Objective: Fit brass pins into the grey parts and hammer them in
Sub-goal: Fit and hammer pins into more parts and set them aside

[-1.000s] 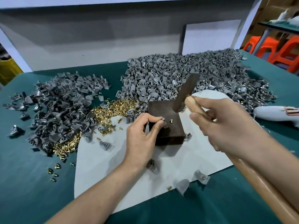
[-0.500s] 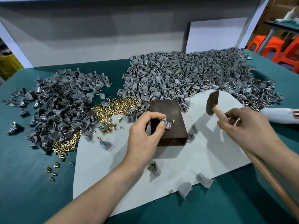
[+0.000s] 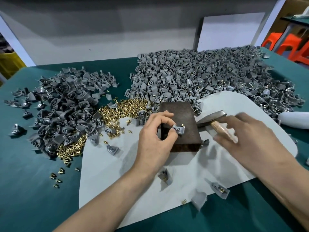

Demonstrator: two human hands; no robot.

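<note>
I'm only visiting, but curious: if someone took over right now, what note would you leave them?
Left hand pinches a grey part with a brass pin in it, seemingly not driven, on the dark block.
Right hand is on the hammer handle, blurred, grip unclear; the head lies on the white sheet.
Loose pins and heaps of grey parts sit behind.
A few pinned parts lie nearby.
Left: drive this pin, then work the heaps.

A single head-worn view looks forward and down, close over the green surface [image 3: 25, 190], toward the far wall [image 3: 100, 27].
</note>
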